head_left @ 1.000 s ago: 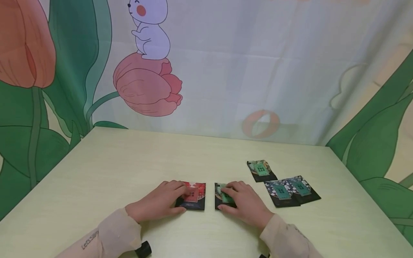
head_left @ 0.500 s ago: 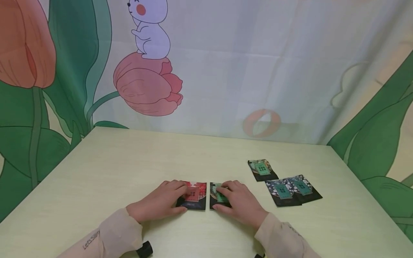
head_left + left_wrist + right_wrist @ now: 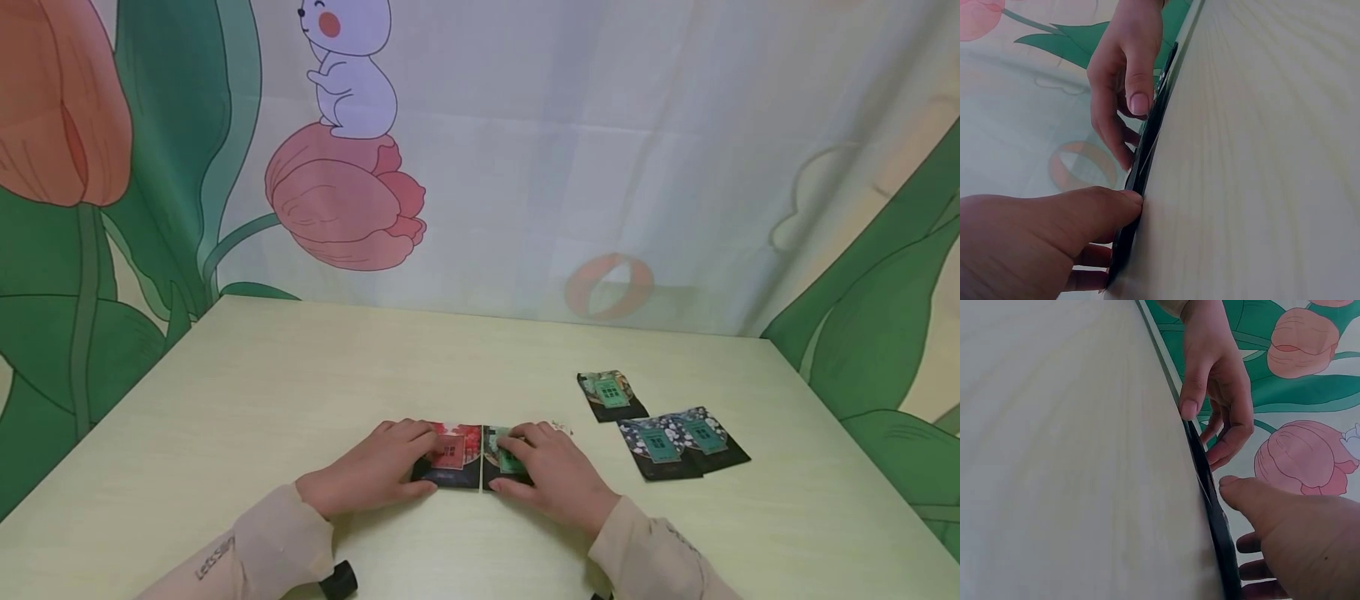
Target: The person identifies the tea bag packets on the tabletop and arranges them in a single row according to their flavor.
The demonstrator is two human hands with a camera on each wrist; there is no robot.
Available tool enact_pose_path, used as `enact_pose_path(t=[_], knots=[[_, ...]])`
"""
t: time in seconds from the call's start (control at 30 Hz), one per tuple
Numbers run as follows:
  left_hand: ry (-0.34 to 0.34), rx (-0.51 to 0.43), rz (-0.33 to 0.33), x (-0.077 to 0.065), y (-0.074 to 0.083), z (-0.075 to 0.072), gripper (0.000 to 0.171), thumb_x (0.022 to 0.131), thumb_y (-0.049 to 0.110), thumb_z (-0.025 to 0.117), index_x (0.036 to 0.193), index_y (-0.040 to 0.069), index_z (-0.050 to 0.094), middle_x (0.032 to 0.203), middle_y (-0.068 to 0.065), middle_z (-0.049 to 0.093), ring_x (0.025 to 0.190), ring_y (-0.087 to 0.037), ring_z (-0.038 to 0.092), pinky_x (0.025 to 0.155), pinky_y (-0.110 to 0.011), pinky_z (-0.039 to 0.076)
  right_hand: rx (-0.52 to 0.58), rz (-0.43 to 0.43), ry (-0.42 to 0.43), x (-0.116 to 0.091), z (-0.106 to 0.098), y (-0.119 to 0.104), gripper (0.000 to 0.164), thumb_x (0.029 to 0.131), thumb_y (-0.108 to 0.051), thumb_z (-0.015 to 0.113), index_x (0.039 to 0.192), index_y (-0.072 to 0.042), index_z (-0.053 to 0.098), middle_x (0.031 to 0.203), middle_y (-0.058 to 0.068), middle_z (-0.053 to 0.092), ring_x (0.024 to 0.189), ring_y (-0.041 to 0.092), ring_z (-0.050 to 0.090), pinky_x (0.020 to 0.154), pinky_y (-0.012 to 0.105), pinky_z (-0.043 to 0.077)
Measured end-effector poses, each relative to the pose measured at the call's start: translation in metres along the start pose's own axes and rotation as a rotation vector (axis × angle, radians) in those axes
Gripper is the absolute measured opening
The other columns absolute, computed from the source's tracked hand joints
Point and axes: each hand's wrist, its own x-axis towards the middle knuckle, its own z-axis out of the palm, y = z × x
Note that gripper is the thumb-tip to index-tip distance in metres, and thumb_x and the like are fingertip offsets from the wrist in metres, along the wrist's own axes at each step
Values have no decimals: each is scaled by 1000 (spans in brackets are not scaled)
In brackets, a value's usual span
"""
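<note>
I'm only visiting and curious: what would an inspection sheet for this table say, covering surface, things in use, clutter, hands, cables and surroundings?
Surface: pale wood-grain table, dry-looking.
Things in use: flat red-and-black packet and flat green-and-black packet, side by side, facing edges nearly meeting; contact unclear.
Clutter: towards the right, another green-and-black packet; nearer, a blue-floral black packet overlapping a matching packet.
Hands: left hand holds the red-and-black packet; right hand holds the nearer green-and-black one.
Cables: nothing seen.
Surroundings: white cloth backdrop printed with tulips, leaves and a white animal.
</note>
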Motion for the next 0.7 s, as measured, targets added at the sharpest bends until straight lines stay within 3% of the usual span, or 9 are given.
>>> enact_pose_path(t=[0.23, 0.5, 0.7], knots=[[9, 10, -5, -2, -2, -1, 41, 86, 39, 70, 118, 16, 60, 120, 0, 59, 114, -19, 53, 100, -43, 42, 13, -28, 18, 0, -15, 7, 57, 88, -51, 62, 131, -15, 59, 129, 8, 58, 118, 28, 54, 100, 49, 46], [26, 11, 33, 0, -2, 0, 40, 86, 36, 71, 118, 15, 60, 118, 1, 59, 113, -19, 54, 98, -45, 43, -30, -4, 58, -7, -31, 38, 57, 88, -48, 63, 132, -13, 58, 131, 9, 58, 123, 30, 54, 103, 50, 44], [14, 3, 24, -1, -2, 0, 41, 85, 38, 71, 118, 16, 59, 117, 2, 59, 114, -18, 53, 99, -45, 43, -61, 6, 64, -11, -39, 58, 56, 89, -48, 62, 133, -13, 57, 132, 11, 58, 124, 32, 53, 102, 52, 44]])
